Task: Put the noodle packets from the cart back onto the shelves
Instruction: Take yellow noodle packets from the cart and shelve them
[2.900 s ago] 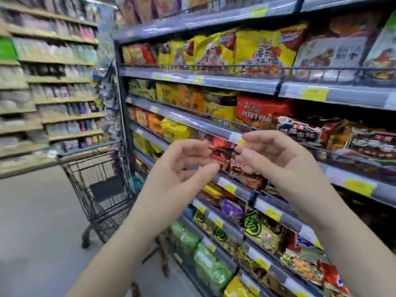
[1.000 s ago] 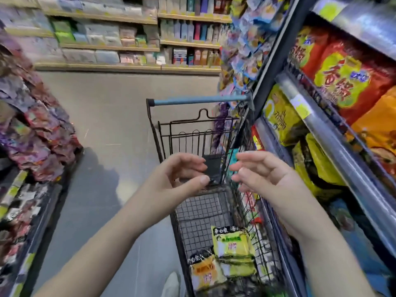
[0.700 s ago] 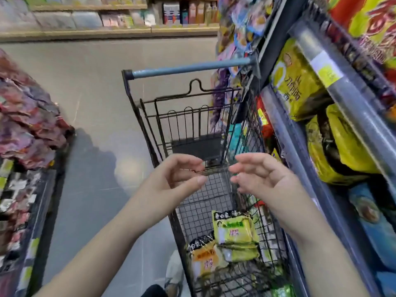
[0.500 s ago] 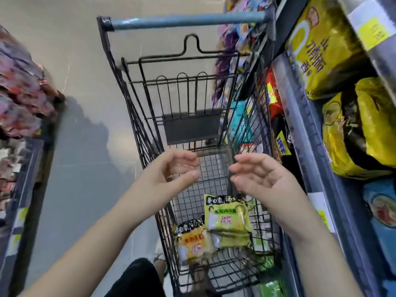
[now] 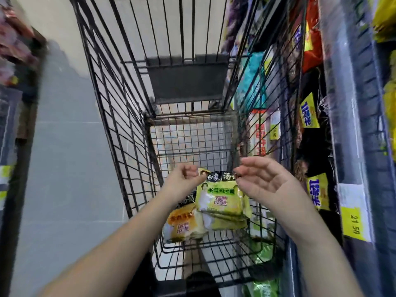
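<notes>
Hands at green packet [image 5: 222,198] in cart [image 5: 120,125]
Left hand [image 5: 184,179], right hand [image 5: 263,183] curled at its top corners; grip cannot be told; orange packet [image 5: 184,224] beside it

Even bright store light; edges motion-blurred, wide-angle stretched; centre fairly sharp.

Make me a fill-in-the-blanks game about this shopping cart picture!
1. The green packet lies inside the black wire ___.
2. The orange packet lies to the ___ of the green packet.
3. The yellow price tag on the shelf reads ___.
4. Of the left hand and right hand, the one nearer the price tag is the ___.

Missing words: cart; left; 21.50; right.
</notes>
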{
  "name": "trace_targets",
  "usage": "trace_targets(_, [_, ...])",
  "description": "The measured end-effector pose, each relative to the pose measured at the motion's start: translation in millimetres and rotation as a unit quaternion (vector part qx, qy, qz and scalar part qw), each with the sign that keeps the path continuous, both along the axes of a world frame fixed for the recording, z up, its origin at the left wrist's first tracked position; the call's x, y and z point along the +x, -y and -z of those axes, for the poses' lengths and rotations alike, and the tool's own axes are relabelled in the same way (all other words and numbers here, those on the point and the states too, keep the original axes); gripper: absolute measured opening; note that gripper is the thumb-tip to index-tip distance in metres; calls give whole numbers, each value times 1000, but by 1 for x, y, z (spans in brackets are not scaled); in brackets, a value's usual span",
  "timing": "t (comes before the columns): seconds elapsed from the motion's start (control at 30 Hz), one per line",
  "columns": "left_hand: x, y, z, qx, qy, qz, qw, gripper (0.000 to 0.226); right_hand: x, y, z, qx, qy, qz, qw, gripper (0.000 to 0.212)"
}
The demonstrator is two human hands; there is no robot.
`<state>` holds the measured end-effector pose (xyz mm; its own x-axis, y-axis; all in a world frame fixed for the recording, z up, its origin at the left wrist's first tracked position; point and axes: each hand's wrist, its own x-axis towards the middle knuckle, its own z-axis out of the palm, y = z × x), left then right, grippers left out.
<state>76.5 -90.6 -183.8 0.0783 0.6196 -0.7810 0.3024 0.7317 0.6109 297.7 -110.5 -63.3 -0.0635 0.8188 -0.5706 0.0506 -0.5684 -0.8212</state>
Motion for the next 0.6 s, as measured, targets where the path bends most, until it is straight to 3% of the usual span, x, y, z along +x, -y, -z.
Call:
trace_targets(0.23, [19,6,58,-79,-85,3,993,57,9,7,12,-29,-3,4,1000,59])
trace_targets(0.4, [25,12,79,-152,-49,-7,987,64,17,5,19,-31,2,11,999,54])
trace_targets(0.53, [22,18,106,-180,-23,-16,983,102,21,1,21,-27,12,13,999,54])
trace_targets(0.6, [24,18,110,-185,-13,-12,983,106,24,-1,21,-24,12,16,1000,53])
